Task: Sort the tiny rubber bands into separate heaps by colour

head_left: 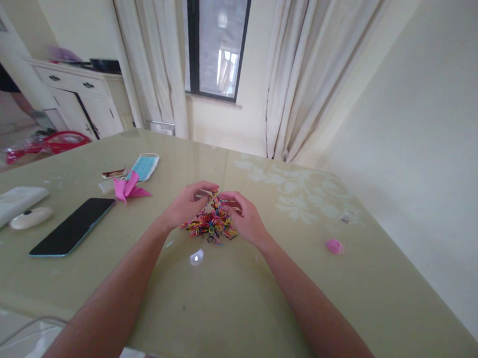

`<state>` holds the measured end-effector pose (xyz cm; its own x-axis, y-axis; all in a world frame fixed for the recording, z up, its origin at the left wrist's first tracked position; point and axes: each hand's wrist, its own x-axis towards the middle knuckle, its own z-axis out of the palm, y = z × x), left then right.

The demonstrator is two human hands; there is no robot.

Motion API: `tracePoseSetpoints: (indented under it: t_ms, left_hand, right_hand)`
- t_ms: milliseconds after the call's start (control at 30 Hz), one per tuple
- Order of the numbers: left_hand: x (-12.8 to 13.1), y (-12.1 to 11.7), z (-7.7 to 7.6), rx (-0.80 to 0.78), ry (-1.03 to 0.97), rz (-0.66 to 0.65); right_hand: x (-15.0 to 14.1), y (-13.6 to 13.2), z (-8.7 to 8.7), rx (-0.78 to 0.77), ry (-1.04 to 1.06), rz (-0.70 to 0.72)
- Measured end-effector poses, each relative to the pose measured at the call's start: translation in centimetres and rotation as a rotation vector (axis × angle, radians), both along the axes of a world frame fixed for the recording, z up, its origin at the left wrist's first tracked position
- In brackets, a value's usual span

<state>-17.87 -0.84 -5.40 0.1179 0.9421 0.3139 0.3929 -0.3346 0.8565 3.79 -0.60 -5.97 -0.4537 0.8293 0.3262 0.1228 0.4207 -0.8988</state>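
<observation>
A loose heap of small colourful elastic bands (211, 225), in red, yellow, pink, blue and black, lies on the table in front of me. Curved around its left side is my left hand (186, 204), with some bands between its thumb and fingers. From the right my right hand (245, 216) closes on the heap in the same way, bands showing between its bent fingers and thumb. The two sets of fingertips nearly meet over the top of the heap. Some bands are hidden behind the fingers.
On the left of the glossy table (223, 307) lie a black-screened phone (74, 226), a white oval case (31, 218), a white oblong box (8, 208), a folded pink paper figure (130, 188) and a blue face mask (144, 168). A pink round object (335, 246) lies at right.
</observation>
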Motion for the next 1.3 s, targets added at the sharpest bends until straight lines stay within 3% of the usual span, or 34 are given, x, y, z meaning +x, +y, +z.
tracePoseSetpoints:
  t_ms: [167,300,433,533,700,800,967,1100,1200,1300]
  left_hand:
    - [-1.5,-0.3,-0.3,-0.093,0.341,-0.013]
    - [-1.2,-0.8,-1.1,-0.140,0.574,-0.083]
    - [0.4,-0.5,-1.8,-0.115,0.563,-0.181]
    - [1.3,-0.1,-1.9,-0.080,0.482,-0.124]
    - [1.5,0.0,-1.0,0.041,0.228,0.028]
    - [1.5,0.0,-0.7,0.043,0.108,0.054]
    - [1.4,0.3,-0.9,-0.024,0.003,0.036]
    - [0.7,0.4,-0.9,-0.106,0.012,0.018]
    - [-0.1,0.0,-0.9,-0.132,0.206,-0.059]
    - [-0.4,-0.5,-1.3,-0.149,0.502,-0.118]
  right_hand:
    - [1.7,0.6,0.5,0.117,-0.384,-0.040]
    - [2.2,0.8,-0.8,0.146,-0.675,-0.030]
    - [0.8,0.5,-2.6,0.150,-0.595,-0.032]
    - [-0.1,0.4,-3.3,0.113,-0.423,-0.100]
    - [-0.2,0.7,-2.7,-0.024,-0.051,-0.130]
    - [-0.1,0.7,-1.8,-0.021,0.027,-0.086]
    - [0.4,0.7,-0.4,-0.001,-0.027,-0.056]
    - [1.6,1.4,-0.3,0.062,-0.222,-0.115]
    - [2.1,1.6,-1.2,0.106,-0.466,-0.175]
    - [1.8,1.0,-2.5,0.142,-0.681,-0.146]
